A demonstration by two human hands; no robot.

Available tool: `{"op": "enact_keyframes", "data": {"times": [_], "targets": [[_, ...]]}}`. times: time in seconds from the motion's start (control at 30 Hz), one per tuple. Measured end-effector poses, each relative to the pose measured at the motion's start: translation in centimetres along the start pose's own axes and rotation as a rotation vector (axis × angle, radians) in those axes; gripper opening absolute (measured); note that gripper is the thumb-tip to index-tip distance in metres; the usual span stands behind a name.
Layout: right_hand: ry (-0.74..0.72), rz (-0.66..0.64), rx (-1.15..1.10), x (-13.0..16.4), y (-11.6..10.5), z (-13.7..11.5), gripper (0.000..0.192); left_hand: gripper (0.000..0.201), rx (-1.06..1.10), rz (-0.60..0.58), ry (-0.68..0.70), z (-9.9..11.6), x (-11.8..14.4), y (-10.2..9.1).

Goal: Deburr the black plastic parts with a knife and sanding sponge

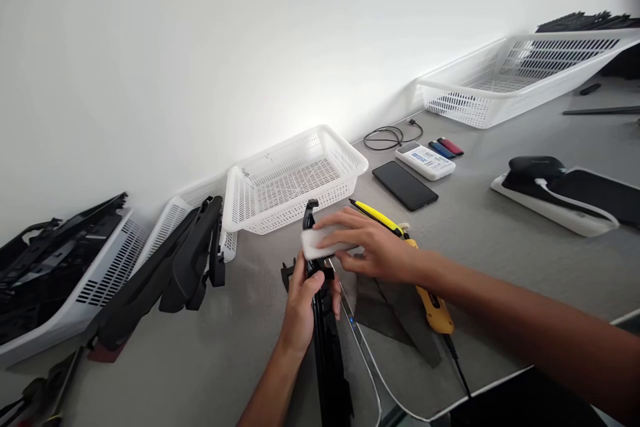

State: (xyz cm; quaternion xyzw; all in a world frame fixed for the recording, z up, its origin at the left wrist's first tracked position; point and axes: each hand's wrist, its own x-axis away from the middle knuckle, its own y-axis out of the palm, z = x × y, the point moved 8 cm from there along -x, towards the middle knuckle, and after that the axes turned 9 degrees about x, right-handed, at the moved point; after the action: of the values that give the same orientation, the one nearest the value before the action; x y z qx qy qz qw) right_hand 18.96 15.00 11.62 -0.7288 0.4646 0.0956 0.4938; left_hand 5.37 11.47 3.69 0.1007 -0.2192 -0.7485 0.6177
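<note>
On a grey tabletop (500, 240), the left hand (303, 300) clamps a long, stiff black plastic part (327, 347) near its top while the right hand (373, 250), fingers curled, presses a small, light-looking white block (320, 243) against it.

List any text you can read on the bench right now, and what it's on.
Nothing is legible.
White box: blue label with print, too small and blurred to read.
White block under the right hand: no print visible.
Black part in the left hand: no markings visible.
</note>
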Motion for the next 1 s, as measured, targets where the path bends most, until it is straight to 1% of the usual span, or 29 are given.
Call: {"op": "enact_keyframes", "data": {"times": [0.07, 0.17, 0.23, 0.33, 0.4, 0.47, 0.53, 0.57, 0.63, 0.7, 0.77, 0.83, 0.87, 0.9, 0.97, 1.0], "targets": [[0.005, 0.020, 0.026, 0.0, -0.1, -0.1, 0.039, 0.037, -0.007, 0.015, -0.005, -0.1, 0.0, -0.1], [-0.057, -0.072, -0.023, 0.1, 0.6, -0.7, 0.043, 0.033, -0.022, 0.019, -0.009, -0.2, 0.0, -0.1], [-0.055, -0.088, -0.056, 0.1, 0.7, -0.6, 0.046, 0.035, -0.017, 0.009, -0.011, -0.1, 0.0, 0.0], [0.012, 0.010, -0.013, 0.1, 0.0, 0.2, 0.045, 0.039, -0.005, 0.017, -0.012, 0.0, 0.0, 0.0], [0.010, 0.022, 0.026, 0.2, 0.1, 0.1, 0.043, 0.034, -0.020, 0.032, -0.015, 0.0, 0.0, -0.1], [-0.040, -0.045, 0.024, 0.2, 0.7, -0.3, 0.041, 0.029, -0.042, 0.041, -0.020, -0.2, -0.1, -0.3], [-0.075, -0.101, 0.003, 0.2, 1.1, -0.5, 0.040, 0.031, -0.048, 0.038, -0.026, -0.2, -0.1, -0.3], [-0.067, -0.094, 0.005, 0.2, 1.0, -0.3, 0.040, 0.033, -0.042, 0.034, -0.031, -0.2, -0.1, -0.2], [-0.013, -0.021, 0.041, 0.1, 0.3, 0.3, 0.041, 0.040, -0.025, 0.029, -0.035, 0.0, 0.0, -0.2], [0.020, 0.032, 0.078, 0.1, -0.1, 0.5, 0.043, 0.041, -0.016, 0.039, -0.018, 0.3, 0.0, -0.2], [-0.005, -0.007, 0.067, 0.2, 0.3, 0.1, 0.045, 0.034, -0.024, 0.056, 0.018, 0.7, 0.0, -0.4], [-0.032, -0.059, 0.002, 0.3, 0.7, -0.5, 0.047, 0.030, -0.038, 0.056, 0.033, 0.9, 0.0, -0.4], [-0.005, -0.050, -0.056, 0.3, 0.5, -0.4, 0.045, 0.030, -0.039, 0.046, 0.030, 0.9, 0.0, -0.3], [0.064, -0.015, -0.132, 0.3, 0.1, 0.1, 0.041, 0.031, -0.036, 0.032, 0.024, 0.9, 0.0, -0.2], [0.275, 0.041, -0.334, 0.5, -0.2, 1.6, 0.031, 0.032, -0.029, -0.002, 0.020, 0.9, 0.0, 0.2], [0.380, 0.034, -0.432, 0.7, 0.1, 2.4, 0.029, 0.030, -0.031, -0.017, 0.023, 0.8, 0.1, 0.4]]}}
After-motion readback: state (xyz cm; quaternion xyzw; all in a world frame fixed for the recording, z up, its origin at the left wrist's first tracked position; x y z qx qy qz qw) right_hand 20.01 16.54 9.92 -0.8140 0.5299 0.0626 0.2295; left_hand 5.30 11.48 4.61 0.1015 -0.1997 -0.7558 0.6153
